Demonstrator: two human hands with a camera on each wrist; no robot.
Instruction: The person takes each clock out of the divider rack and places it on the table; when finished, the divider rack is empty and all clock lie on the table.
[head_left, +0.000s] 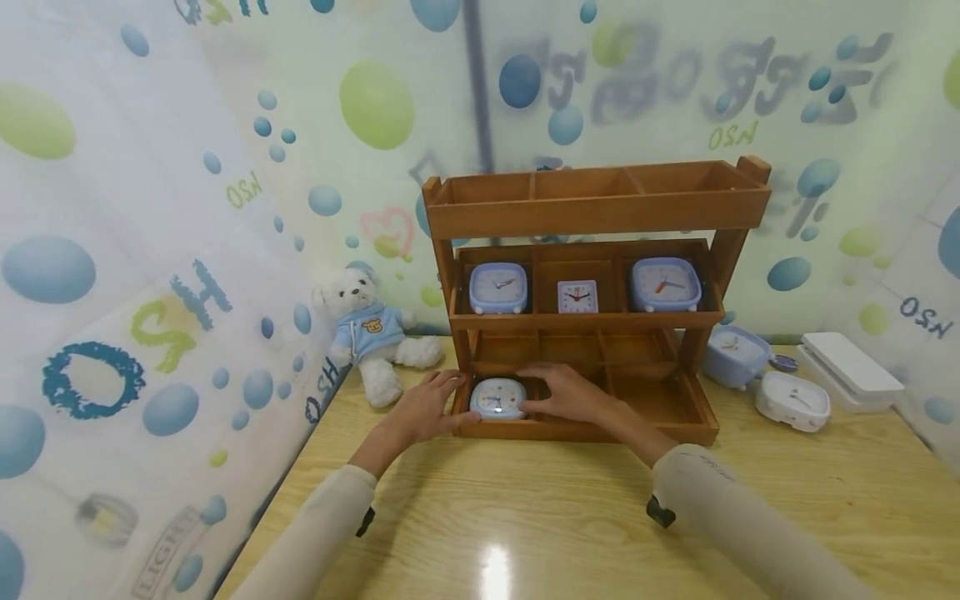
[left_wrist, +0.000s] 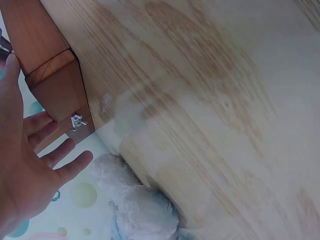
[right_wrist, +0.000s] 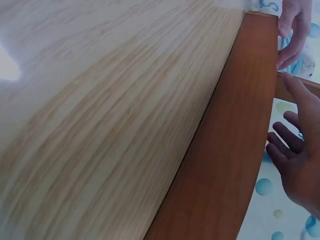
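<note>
A small pale-blue alarm clock [head_left: 497, 398] sits in the left front compartment of the bottom tier of a brown wooden rack [head_left: 600, 218]. My left hand [head_left: 420, 410] is at the rack's left corner, its thumb by the clock's lower left edge. In the left wrist view, the fingers of that left hand [left_wrist: 25, 170] are spread along the rack's outer side. My right hand [head_left: 566, 393] reaches over the bottom tier, thumb at the clock's right edge. The right wrist view has the right hand [right_wrist: 302, 155] with loosely bent fingers behind the front board [right_wrist: 225, 130].
The middle tier holds a blue clock [head_left: 498, 289], a small square clock [head_left: 577, 297] and another blue clock [head_left: 665, 284]. A white teddy bear [head_left: 378, 329] sits left of the rack. At right are a blue clock [head_left: 733, 357], a white clock [head_left: 792, 402] and white boxes [head_left: 851, 364].
</note>
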